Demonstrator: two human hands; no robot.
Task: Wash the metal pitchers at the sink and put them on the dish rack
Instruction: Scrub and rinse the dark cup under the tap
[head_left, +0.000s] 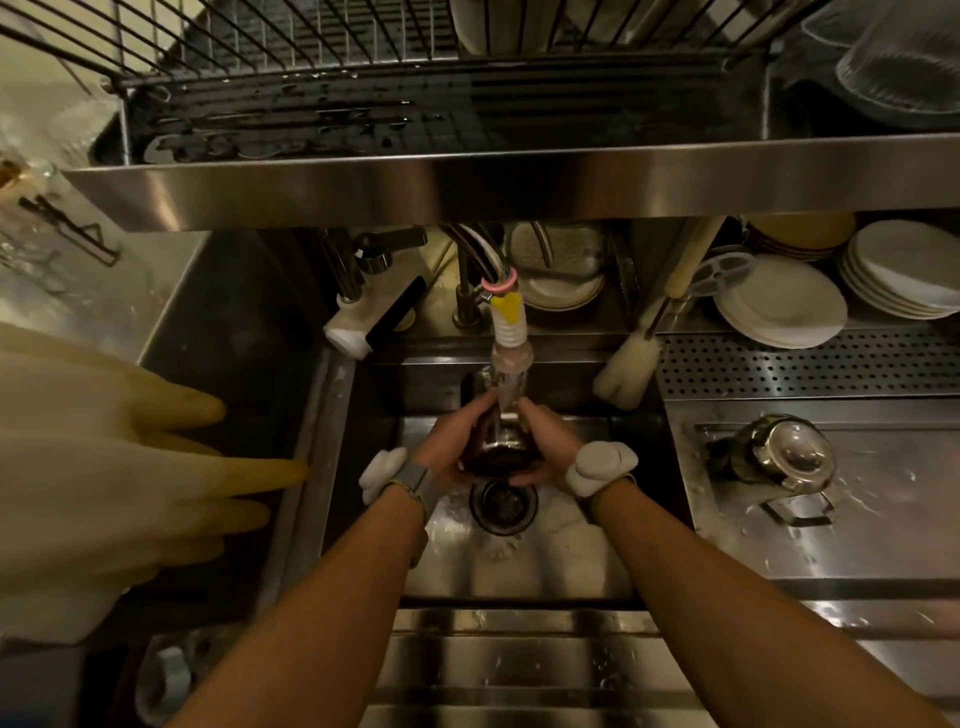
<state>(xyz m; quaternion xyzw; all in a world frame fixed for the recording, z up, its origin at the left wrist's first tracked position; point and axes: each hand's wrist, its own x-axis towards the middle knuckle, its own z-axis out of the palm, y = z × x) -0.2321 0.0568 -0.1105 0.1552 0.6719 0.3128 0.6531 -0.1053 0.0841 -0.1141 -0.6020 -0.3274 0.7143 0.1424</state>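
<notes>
Both hands hold one metal pitcher (497, 451) over the sink (571, 551), right under the faucet nozzle (511, 343). My left hand (454, 439) wraps its left side and my right hand (545, 441) wraps its right side. The pitcher's base faces me, and its mouth points up toward the nozzle. A second metal pitcher (779, 454) lies on its side on the wet counter to the right of the sink. The wire dish rack (322, 88) stands on the steel shelf above the sink.
Yellowish rubber gloves (119, 457) hang at the left. A bottle brush (631, 366) leans at the sink's back right corner. Stacked white plates (784, 306) sit behind a perforated tray (810, 364). The drain (503, 506) lies below my hands. Glassware (904, 62) stands upper right.
</notes>
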